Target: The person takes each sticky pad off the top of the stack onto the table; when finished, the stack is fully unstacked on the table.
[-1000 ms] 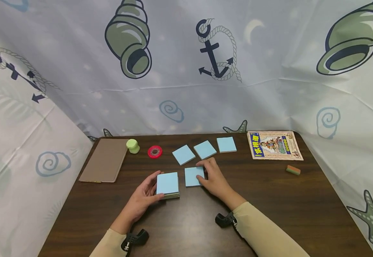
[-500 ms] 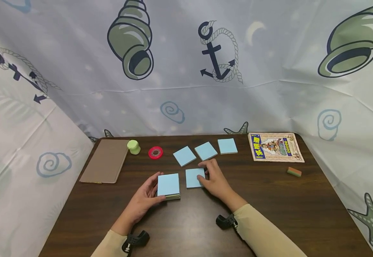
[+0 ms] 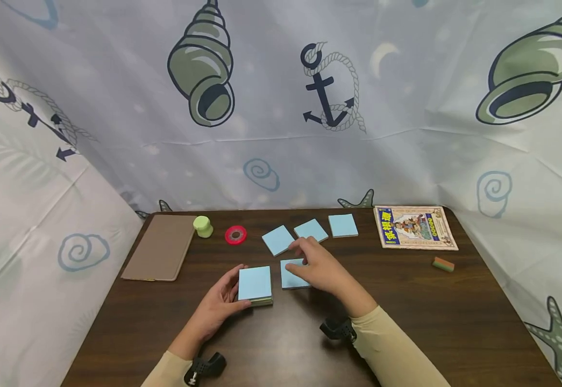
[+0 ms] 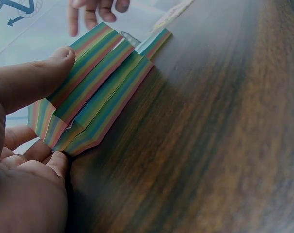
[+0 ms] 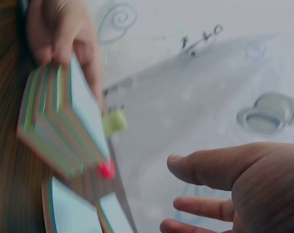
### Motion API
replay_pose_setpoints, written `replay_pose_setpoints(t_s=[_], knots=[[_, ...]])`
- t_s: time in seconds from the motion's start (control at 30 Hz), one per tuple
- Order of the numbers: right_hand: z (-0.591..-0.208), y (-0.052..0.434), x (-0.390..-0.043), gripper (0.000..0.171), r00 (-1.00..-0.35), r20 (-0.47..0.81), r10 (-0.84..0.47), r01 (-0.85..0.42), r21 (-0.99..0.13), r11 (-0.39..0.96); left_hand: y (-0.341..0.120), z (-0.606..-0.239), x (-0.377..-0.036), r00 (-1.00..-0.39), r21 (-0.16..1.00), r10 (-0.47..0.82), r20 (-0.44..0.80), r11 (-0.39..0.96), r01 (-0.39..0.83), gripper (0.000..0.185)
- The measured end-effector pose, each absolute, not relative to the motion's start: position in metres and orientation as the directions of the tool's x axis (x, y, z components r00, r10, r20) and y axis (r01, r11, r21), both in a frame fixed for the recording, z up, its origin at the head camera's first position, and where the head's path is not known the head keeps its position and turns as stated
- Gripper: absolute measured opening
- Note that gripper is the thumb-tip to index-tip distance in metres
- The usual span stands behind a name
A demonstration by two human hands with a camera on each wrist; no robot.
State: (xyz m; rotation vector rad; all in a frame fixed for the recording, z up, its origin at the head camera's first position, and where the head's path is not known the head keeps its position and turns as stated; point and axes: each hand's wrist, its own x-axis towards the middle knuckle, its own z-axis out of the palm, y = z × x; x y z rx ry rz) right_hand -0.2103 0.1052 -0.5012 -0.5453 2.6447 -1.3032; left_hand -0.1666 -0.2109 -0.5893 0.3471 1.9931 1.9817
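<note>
My left hand (image 3: 234,289) grips a thick pad of sticky notes (image 3: 255,284) with a blue top sheet, thumb on its near edge and fingers on its left side. The pad's rainbow-striped edges (image 4: 95,90) fill the left wrist view under my thumb (image 4: 37,82). My right hand (image 3: 310,260) hovers with relaxed fingers just above a single blue note (image 3: 289,278) to the right of the pad and holds nothing. The right wrist view shows those spread fingers (image 5: 210,172) beside the pad (image 5: 59,121).
Three more blue notes (image 3: 278,239) (image 3: 311,230) (image 3: 343,225) lie in a row behind. A red tape roll (image 3: 235,235), a green cap-like object (image 3: 203,226) and a brown flat case (image 3: 159,247) sit at the left. A picture book (image 3: 415,234) and an eraser (image 3: 442,264) lie at the right.
My right hand has lifted off the single note's right side and moved left over it. The left hand and the pad have stayed in place.
</note>
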Motion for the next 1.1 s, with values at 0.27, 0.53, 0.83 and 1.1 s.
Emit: replay_pose_setpoints(t_s=[0.27,0.53,0.83,1.1], knots=[[-0.513,0.069,-0.195,0.043,-0.923,0.118,-0.366,-0.305,-0.805,0.508,-0.210,-0.589,-0.166,-0.923,0.998,0.382,-0.049,-0.005,-0.055,0.105],[-0.530,0.054,-0.188,0.077,-0.911,0.030,-0.412,-0.269,-0.801,0.535,-0.210,-0.588,-0.165,-0.923,0.998,0.382,-0.049,-0.019,-0.061,0.103],[-0.542,0.046,-0.189,0.083,-0.910,0.026,-0.413,-0.290,-0.752,0.591,-0.212,-0.588,-0.165,-0.922,0.998,0.384,-0.050,-0.008,-0.057,0.104],[-0.545,0.047,-0.190,0.078,-0.898,0.089,-0.430,-0.345,-0.749,0.566,-0.211,-0.588,-0.165,-0.926,0.999,0.374,-0.044,0.022,-0.039,0.104]])
